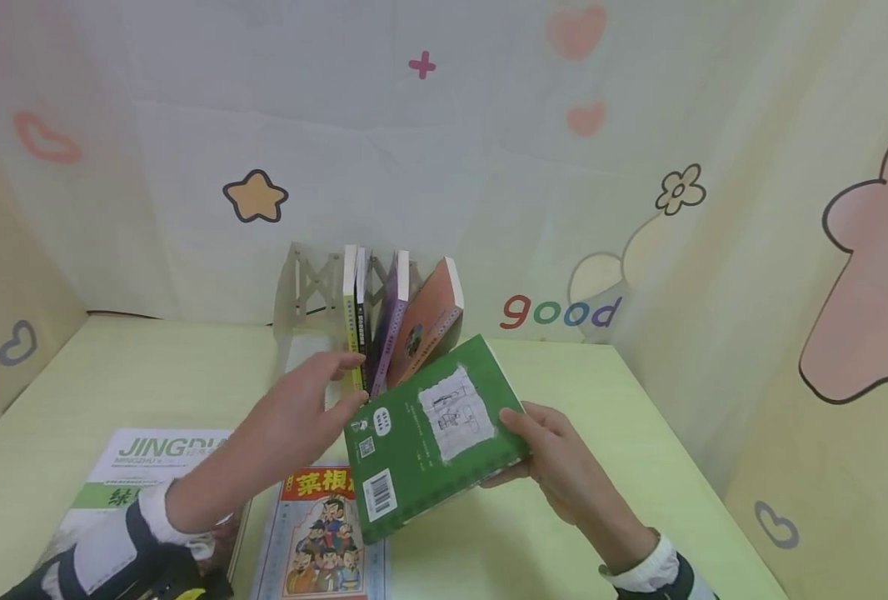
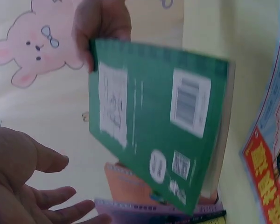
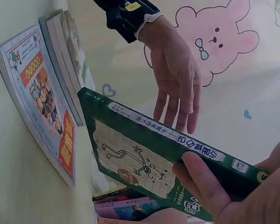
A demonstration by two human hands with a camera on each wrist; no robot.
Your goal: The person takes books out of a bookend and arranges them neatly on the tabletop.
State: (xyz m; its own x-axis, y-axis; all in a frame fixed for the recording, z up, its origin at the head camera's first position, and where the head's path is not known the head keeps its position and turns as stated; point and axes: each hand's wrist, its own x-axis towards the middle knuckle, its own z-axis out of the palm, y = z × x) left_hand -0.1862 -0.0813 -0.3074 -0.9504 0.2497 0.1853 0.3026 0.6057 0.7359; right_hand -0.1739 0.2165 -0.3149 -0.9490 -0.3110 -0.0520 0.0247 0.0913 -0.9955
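A green book (image 1: 444,479) is gripped at one end by my right hand (image 1: 564,462), thumb on its back cover and fingers underneath. It is tilted, with the barcode towards the lower left. In the right wrist view its spine and a front cover with a stick-figure drawing show. My left hand (image 1: 305,408) has its fingers loosely extended by the book's upper left corner, with nothing in its grasp. Behind, an expandable book rack (image 1: 286,287) holds upright books: a yellow one (image 1: 350,321), a black-spined one (image 1: 361,329), a purple one (image 1: 391,321) and a leaning orange one (image 1: 431,310).
A blue-and-red comic-style book (image 1: 316,550) lies on the pale table (image 1: 534,533) at the front. Left of it are stacked books (image 1: 107,475) with a white-and-green cover, partly hidden by my left forearm. A patterned curtain (image 1: 429,167) hangs behind.
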